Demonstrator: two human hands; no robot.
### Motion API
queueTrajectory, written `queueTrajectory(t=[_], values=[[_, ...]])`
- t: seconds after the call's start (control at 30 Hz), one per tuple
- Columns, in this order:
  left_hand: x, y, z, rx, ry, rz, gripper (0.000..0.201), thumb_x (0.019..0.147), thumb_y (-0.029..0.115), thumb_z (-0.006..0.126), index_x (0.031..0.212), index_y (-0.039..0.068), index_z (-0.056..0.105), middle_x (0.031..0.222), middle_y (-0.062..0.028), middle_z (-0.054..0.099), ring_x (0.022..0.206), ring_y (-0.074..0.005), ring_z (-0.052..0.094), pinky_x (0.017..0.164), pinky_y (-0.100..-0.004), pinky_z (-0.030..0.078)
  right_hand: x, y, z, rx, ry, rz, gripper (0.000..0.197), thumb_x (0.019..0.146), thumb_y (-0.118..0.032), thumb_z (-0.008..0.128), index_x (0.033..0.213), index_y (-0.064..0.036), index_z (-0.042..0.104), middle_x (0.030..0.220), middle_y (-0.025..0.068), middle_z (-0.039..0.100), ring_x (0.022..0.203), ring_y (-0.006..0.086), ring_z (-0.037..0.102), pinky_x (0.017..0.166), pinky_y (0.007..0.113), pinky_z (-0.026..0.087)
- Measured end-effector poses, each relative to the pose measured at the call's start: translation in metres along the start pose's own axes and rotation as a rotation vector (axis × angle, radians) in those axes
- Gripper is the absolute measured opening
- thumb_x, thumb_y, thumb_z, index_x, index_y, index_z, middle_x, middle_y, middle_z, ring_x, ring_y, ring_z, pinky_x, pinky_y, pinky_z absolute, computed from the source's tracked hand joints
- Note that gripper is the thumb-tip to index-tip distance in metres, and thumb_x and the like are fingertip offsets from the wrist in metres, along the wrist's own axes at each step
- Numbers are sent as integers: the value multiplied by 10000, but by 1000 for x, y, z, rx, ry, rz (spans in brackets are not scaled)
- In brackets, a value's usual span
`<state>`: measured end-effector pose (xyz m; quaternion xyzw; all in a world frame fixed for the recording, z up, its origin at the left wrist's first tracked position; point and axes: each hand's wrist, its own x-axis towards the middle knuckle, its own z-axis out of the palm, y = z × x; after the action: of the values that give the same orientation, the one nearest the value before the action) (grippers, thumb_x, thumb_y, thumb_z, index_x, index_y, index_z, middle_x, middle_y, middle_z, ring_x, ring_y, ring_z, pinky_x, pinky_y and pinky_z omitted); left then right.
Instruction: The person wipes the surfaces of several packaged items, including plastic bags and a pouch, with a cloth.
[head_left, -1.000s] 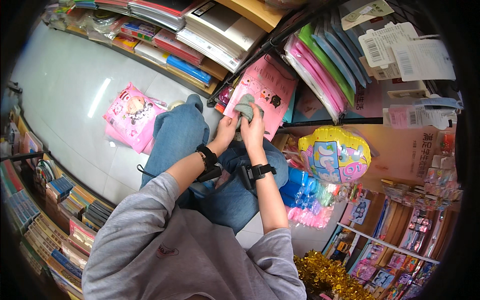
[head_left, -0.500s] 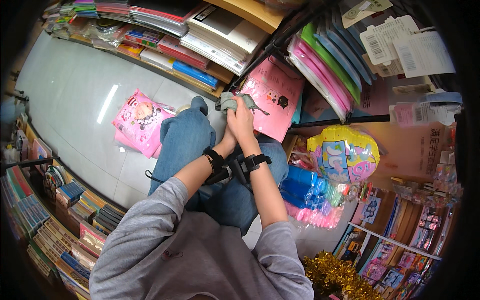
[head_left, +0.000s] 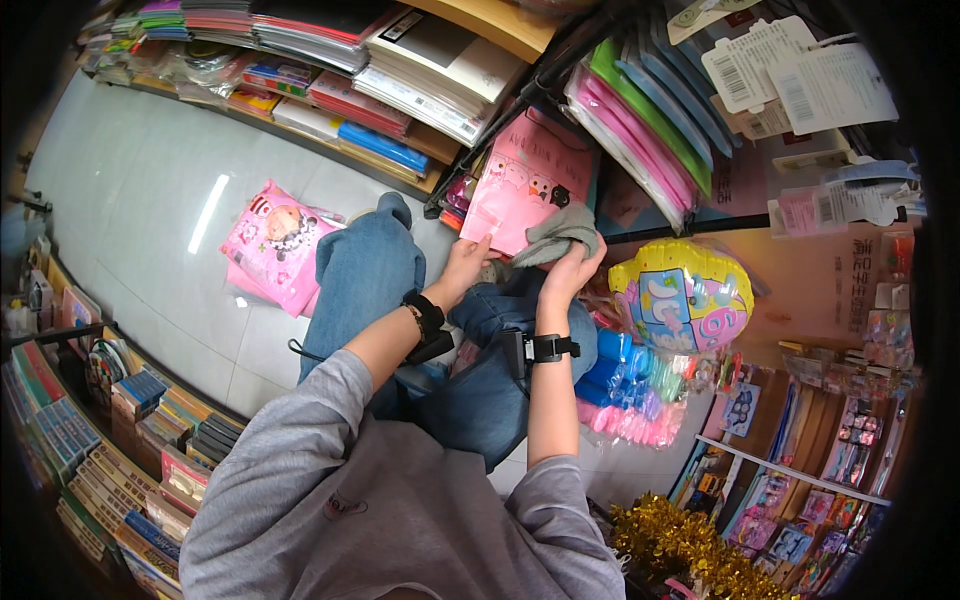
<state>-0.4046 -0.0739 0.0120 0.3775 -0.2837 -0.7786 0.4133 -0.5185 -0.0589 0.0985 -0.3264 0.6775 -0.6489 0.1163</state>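
In front of me a pink gift bag (head_left: 525, 185) with small cartoon animals leans tilted against the shelf unit. My left hand (head_left: 468, 265) is closed on the bag's near left corner, fingertips on its face. My right hand (head_left: 575, 268) grips a crumpled grey cloth (head_left: 552, 238), which lies against the bag's near right part. Part of the bag's near edge is hidden behind the cloth and my hand. Both hands are above my knees in jeans.
Pink packages (head_left: 278, 240) lie on the tiled floor (head_left: 130, 190) at left. Shelves of paper and notebooks (head_left: 430, 80) run along the back. To the right are a yellow balloon-like package (head_left: 680, 295), blue plastic-wrapped goods (head_left: 612, 370) and hanging tags (head_left: 765, 65). Gold tinsel (head_left: 680, 545) sits near right.
My hands, together on the cloth before, have parted. The right hand has moved right with the cloth onto the bag; the left has taken hold of the bag's corner. The bag has shifted slightly.
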Motion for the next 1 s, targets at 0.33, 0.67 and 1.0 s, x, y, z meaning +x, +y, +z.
queueTrajectory(t=[0.33,0.67,1.0], values=[[10,-17,-4,17,-8,92,255,887,229,437,1025,30,517,915,-21,582,795,-79,538,667,-197,397,-15,11,16,-316,-384,130,340,776,-144,420,1080,7,439,941,234,555,902,348,531,812,366,387],[8,-19,-8,-25,15,109,249,847,114,451,1073,20,495,954,-11,547,839,-68,489,709,-208,403,-26,14,50,184,-604,401,271,753,-159,439,961,9,485,903,127,545,861,174,496,761,260,383],[-4,-9,-12,-103,11,9,259,854,165,446,1090,60,455,1012,-19,511,951,-111,476,772,-256,414,-43,1,64,-372,-855,-133,318,681,-158,528,954,-2,482,789,249,563,770,398,535,738,414,419]])
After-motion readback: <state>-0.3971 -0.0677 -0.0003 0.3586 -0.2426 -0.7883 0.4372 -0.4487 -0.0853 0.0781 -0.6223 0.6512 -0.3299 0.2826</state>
